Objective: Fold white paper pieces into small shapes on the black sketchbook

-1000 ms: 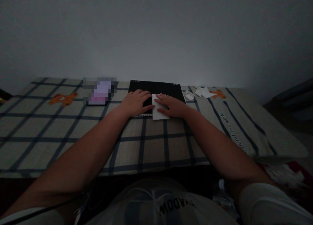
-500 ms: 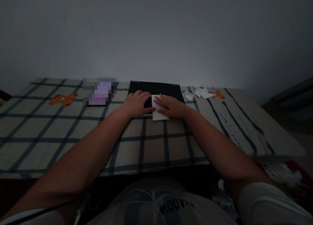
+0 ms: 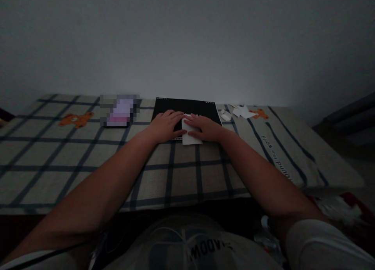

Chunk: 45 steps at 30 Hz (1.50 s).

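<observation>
White paper rectangle point(image 3: 191, 139) on matte black board point(image 3: 187, 105), left hand point(image 3: 165, 124) and right hand point(image 3: 205, 127) flat

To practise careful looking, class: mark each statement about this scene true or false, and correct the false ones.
1. The right hand lies on the white paper. True.
2. The left hand grips scissors. False: it lies flat on the black pad, holding nothing.
3. Paper scraps lie to the right of the black pad. True.
4. The cloth underneath is plain white. False: it is checked with dark lines.
</observation>
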Available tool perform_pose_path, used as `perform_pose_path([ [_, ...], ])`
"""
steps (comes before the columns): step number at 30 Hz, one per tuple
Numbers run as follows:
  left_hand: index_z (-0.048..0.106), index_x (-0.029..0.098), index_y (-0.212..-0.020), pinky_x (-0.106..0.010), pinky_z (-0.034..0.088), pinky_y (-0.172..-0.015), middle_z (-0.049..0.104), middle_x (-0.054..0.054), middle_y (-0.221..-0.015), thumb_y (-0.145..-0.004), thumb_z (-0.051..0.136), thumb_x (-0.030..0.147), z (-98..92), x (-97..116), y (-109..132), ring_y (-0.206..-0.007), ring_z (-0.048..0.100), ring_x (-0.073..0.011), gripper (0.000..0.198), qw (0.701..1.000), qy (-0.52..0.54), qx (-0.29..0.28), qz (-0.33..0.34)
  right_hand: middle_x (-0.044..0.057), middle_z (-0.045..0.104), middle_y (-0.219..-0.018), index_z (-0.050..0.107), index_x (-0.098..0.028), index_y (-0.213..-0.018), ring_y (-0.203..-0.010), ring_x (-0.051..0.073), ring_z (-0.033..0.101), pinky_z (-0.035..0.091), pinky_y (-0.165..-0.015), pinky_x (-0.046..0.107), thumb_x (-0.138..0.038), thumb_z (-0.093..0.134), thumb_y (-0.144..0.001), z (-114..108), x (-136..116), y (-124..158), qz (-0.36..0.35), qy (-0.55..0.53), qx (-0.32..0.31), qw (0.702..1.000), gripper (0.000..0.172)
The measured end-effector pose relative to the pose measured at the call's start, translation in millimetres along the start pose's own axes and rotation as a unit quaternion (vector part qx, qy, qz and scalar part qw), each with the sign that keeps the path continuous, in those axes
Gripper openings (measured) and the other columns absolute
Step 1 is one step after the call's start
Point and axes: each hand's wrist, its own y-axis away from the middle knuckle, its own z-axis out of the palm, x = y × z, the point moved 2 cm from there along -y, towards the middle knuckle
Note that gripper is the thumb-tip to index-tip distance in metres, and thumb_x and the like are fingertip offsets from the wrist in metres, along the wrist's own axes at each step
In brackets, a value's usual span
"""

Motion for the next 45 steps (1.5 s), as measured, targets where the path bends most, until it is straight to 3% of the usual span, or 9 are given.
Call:
perform_pose_path([
  [4, 0.042, 0.016, -0.154, -0.043, 0.038, -0.111, 0.045, -0.012, -0.159, -0.095, 0.055, 0.056, -0.3, -1.9, -0.5, -0.144, 0.039, -0.03, 0.072, 1.0, 0.004, 0.024, 0.01, 0.016, 0.036, -0.163, 0.044, -0.014, -0.155, -0.153, 0.035, 0.03, 0.026, -0.123, 0.057, -0.05, 0.051, -0.099, -0.3, 0.8, -0.2, -0.001, -0.015, 0.0, 1.0, 0.067],
  [11, 0.053, 0.021, -0.145, -0.044, 0.038, -0.107, 0.057, -0.009, -0.148, -0.097, 0.051, 0.057, -4.8, -1.1, -2.6, -0.137, 0.047, -0.0302, 0.06, 1.0, -0.004, -0.028, -0.003, 0.014, 0.039, -0.161, 0.047, -0.016, -0.153, -0.153, 0.032, 0.031, 0.026, -0.124, 0.055, -0.047, 0.055, -0.098, 0.9, 1.4, -1.9, 0.008, -0.052, 0.022, 0.998, 0.064],
  [18, 0.055, 0.023, -0.144, -0.044, 0.035, -0.109, 0.056, -0.008, -0.15, -0.097, 0.05, 0.058, -8.9, 1.3, -4.3, -0.137, 0.047, -0.0303, 0.059, 0.998, -0.006, -0.05, -0.026, 0.008, 0.072, -0.131, 0.074, -0.022, -0.125, -0.125, 0.023, 0.066, 0.047, -0.11, 0.042, -0.025, 0.056, -0.097, -19.4, 8.7, 6.0, 0.079, -0.057, 0.082, 0.992, 0.033],
  [21, 0.054, 0.027, -0.146, -0.045, 0.033, -0.109, 0.057, -0.007, -0.148, -0.096, 0.051, 0.056, -8.9, 3.3, -4.9, -0.136, 0.047, -0.0304, 0.058, 0.999, -0.008, -0.05, -0.019, 0.006, 0.075, -0.124, 0.078, -0.024, -0.117, -0.122, 0.021, 0.068, 0.049, -0.108, 0.039, -0.022, 0.06, -0.095, -24.2, 9.4, 7.9, 0.08, -0.041, 0.062, 0.994, 0.028],
  [30, 0.069, 0.026, -0.125, -0.047, 0.033, -0.108, 0.067, -0.009, -0.127, -0.106, 0.031, 0.046, -2.4, 22.7, -10.1, -0.123, 0.055, -0.0277, 0.047, 0.997, -0.065, 0.017, -0.027, 0.006, 0.073, -0.128, 0.075, -0.023, -0.123, -0.12, 0.02, 0.069, 0.05, -0.106, 0.035, -0.025, 0.058, -0.098, -23.2, 13.6, 3.7, 0.092, -0.003, 0.012, 0.996, 0.03],
  [32, 0.07, 0.024, -0.12, -0.048, 0.032, -0.11, 0.067, -0.01, -0.124, -0.104, 0.037, 0.044, 1.2, 26.4, -10.6, -0.121, 0.056, -0.0286, 0.042, 0.995, -0.088, 0.032, -0.022, 0.005, 0.073, -0.128, 0.075, -0.023, -0.123, -0.12, 0.02, 0.069, 0.05, -0.105, 0.035, -0.026, 0.058, -0.099, -23.0, 14.7, 3.2, 0.095, 0.006, 0.006, 0.995, 0.029],
  [37, 0.064, 0.027, -0.135, -0.049, 0.026, -0.116, 0.066, -0.009, -0.126, -0.105, 0.036, 0.042, 5.9, 27.5, -8.8, -0.122, 0.055, -0.0283, 0.043, 0.993, -0.112, 0.045, 0.002, 0.006, 0.074, -0.128, 0.074, -0.022, -0.124, -0.117, 0.021, 0.069, 0.049, -0.101, 0.033, -0.028, 0.053, -0.102, -22.7, 3.1, 4.6, 0.09, 0.052, -0.004, 0.995, 0.031],
  [42, 0.061, 0.03, -0.141, -0.052, 0.022, -0.119, 0.064, -0.008, -0.135, -0.106, 0.034, 0.042, 5.3, 27.4, -9.5, -0.126, 0.054, -0.0284, 0.045, 0.994, -0.109, 0.023, 0.001, 0.015, 0.078, -0.112, 0.076, -0.013, -0.115, -0.1, 0.026, 0.073, 0.051, -0.086, 0.035, -0.03, 0.041, -0.106, -23.4, -14.5, 10.1, 0.143, 0.156, 0.001, 0.977, 0.04],
  [45, 0.06, 0.031, -0.142, -0.053, 0.02, -0.119, 0.063, -0.009, -0.136, -0.106, 0.033, 0.042, 6.4, 27.6, -10.0, -0.128, 0.053, -0.0286, 0.046, 0.994, -0.105, 0.025, -0.006, 0.017, 0.077, -0.11, 0.077, -0.012, -0.111, -0.1, 0.026, 0.072, 0.05, -0.086, 0.035, -0.025, 0.044, -0.104, -21.6, -18.4, 14.4, 0.118, 0.17, -0.008, 0.978, 0.037],
])
